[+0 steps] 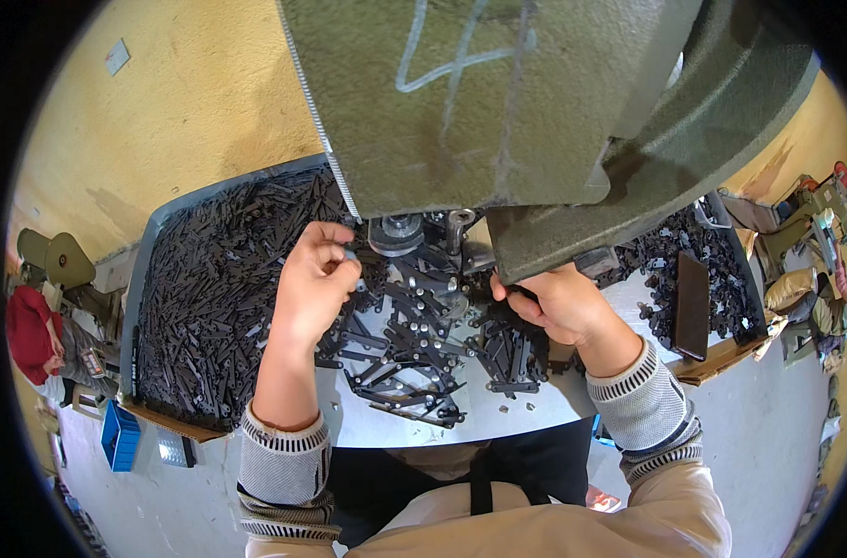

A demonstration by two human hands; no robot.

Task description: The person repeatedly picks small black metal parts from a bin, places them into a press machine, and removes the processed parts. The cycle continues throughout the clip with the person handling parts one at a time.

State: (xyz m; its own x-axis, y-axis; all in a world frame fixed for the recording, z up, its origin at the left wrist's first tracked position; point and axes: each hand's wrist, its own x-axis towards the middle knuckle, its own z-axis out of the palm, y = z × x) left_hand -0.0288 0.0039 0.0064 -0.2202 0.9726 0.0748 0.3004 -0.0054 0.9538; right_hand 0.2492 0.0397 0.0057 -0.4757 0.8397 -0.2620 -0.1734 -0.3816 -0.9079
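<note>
My left hand (313, 286) is raised beside the left lower corner of a big green machine head (442, 121). Its fingers are curled in a pinch; what they hold, if anything, is too small to name. Under the head's right edge, my right hand (565, 305) has its fingers bent in, partly hidden by the machine, so their contents cannot be made out. Between the hands are a round metal tool (395, 235) and an upright metal post (458, 231). Below lie joined black metal strips with shiny rivets (414, 321) and a stack of flat black strips (507, 349).
A tray (144, 270) heaped with black metal strips (223, 288) fills the left side. On the right, a dark brown flat case (691, 307) rests among small black parts (660, 244). A blue bin (120, 436) stands on the floor; a person in red (34, 333) is far left.
</note>
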